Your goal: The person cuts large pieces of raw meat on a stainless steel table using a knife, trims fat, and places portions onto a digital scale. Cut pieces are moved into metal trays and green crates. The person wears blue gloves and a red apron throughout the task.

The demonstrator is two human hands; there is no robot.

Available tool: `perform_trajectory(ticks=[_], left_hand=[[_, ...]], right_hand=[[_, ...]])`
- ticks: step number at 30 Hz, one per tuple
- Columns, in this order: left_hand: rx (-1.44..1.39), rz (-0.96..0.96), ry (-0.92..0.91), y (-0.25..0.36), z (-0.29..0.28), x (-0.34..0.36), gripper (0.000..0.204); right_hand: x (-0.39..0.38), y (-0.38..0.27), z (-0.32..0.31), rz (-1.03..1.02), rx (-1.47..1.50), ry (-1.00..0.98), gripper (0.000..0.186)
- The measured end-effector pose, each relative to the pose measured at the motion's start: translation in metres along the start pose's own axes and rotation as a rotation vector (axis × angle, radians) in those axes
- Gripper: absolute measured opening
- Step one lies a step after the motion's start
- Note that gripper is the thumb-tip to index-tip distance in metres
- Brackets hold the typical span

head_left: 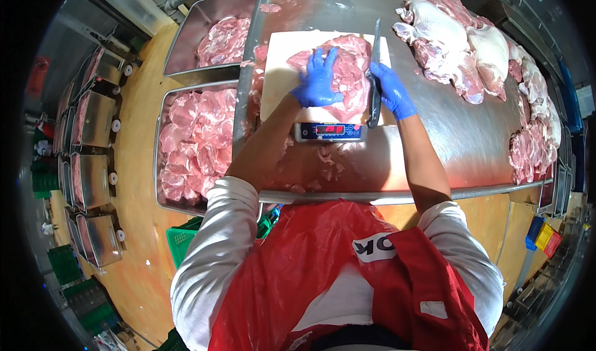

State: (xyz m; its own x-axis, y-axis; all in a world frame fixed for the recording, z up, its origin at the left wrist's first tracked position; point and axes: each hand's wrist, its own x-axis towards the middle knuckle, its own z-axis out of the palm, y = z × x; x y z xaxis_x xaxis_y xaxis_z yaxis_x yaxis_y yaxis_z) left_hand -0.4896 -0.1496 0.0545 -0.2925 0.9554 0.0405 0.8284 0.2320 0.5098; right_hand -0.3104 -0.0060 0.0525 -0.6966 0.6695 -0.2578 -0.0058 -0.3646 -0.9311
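Observation:
My left hand [318, 84], in a blue glove, lies with spread fingers on a large piece of raw pink meat [352, 65]. The meat rests on a white cutting board [279, 71]. At the board's right side my right hand [392, 91], also gloved in blue, is closed on a knife [374, 102] with a black handle. Its narrow blade points away from me, along the meat's right edge. Part of the grip is hidden. A digital scale [329, 132] with a lit red display shows at the board's near edge.
The steel table [434, 146] carries a heap of large raw meat cuts [490, 59] on the right. Two metal bins of meat stand at its left: a far bin [180, 59] and a near bin [159, 164]. A green crate [180, 242] sits below; wheeled bins [94, 183] line the left.

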Motion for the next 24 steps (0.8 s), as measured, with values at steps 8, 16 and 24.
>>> perform_trajectory(ticks=[8,16,24], left_hand=[[-0.402,0.147,-0.118,-0.087,-0.069,0.027,0.067],[-0.246,0.177,-0.147,-0.078,-0.031,0.084,0.056],[-0.073,0.294,-0.169,-0.039,-0.012,0.074,0.04]], right_hand=[[-0.038,-0.007,-0.013,0.001,-0.181,0.175,0.022],[-0.139,0.048,0.052,0.077,0.38,0.135,0.022],[-0.087,0.028,0.057,-0.058,0.31,0.175,0.018]])
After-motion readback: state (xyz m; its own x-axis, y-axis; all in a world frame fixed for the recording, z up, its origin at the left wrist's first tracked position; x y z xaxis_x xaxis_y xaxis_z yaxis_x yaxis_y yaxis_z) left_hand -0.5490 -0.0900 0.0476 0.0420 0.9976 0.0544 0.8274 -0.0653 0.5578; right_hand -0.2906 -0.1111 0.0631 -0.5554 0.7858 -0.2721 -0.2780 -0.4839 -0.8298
